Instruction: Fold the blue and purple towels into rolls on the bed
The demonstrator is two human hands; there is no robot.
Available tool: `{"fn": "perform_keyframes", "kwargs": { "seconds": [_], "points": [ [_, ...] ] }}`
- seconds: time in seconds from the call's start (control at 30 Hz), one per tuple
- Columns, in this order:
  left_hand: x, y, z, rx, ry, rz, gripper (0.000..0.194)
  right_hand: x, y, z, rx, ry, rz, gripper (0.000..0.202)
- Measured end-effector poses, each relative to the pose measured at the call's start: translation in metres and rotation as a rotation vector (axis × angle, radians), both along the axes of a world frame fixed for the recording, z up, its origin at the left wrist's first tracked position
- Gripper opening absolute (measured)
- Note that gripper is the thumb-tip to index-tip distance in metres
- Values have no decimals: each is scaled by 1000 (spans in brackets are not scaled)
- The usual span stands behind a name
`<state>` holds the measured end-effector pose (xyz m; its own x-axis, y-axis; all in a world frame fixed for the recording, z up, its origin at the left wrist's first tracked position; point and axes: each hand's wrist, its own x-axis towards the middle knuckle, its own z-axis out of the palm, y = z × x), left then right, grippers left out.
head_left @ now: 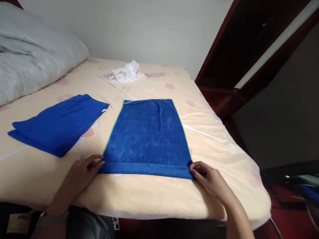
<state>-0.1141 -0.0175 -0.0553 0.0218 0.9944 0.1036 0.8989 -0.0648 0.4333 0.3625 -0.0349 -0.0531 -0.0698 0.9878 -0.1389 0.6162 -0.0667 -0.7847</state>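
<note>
A blue towel (149, 133) with thin green edging lies flat on the bed, its near edge folded over in a narrow strip. At the left end of that strip, my left hand (84, 172) pinches the towel's edge between thumb and fingers. My right hand (207, 176) pinches the opposite end of the strip in the same way. The towel's far left corner is slightly turned over, and a crease runs down from its far edge. Left of the towel rests a folded blue cloth (61, 122) with a small white tag.
The bed (150, 200) has a cream sheet with pink patterns. A crumpled white plastic bag (128, 72) lies near the wall. A grey quilt (32, 54) is heaped at the back left. The bed's edges are at the front and right.
</note>
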Motion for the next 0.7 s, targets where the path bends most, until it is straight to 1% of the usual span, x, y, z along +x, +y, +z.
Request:
{"fn": "perform_keyframes", "kwargs": {
  "seconds": [0.23,0.3,0.37,0.43,0.5,0.53,0.57,0.63,0.7],
  "points": [
    [-1,-2,-7,172,169,-55,39,-1,2,-3,84,-151,-18,26],
    [0,-3,-6,233,238,-83,38,-2,3,-3,116,-209,-15,25],
    [2,-5,-1,309,294,-112,36,-1,3,-2,182,-261,-12,25],
    [4,-8,7,391,321,-163,33,0,2,1,294,-297,-12,26],
    [6,-12,14,446,275,-219,32,-1,-2,8,386,-264,16,25],
    [7,-14,16,442,219,-238,30,-1,-5,11,397,-218,53,24],
    [7,-14,16,406,154,-254,28,-3,-7,14,375,-164,104,21],
    [7,-14,13,281,36,-272,25,-5,-10,17,271,-80,199,18],
    [5,-12,7,162,-18,-285,23,-7,-11,14,172,-66,246,19]
  ]
}}
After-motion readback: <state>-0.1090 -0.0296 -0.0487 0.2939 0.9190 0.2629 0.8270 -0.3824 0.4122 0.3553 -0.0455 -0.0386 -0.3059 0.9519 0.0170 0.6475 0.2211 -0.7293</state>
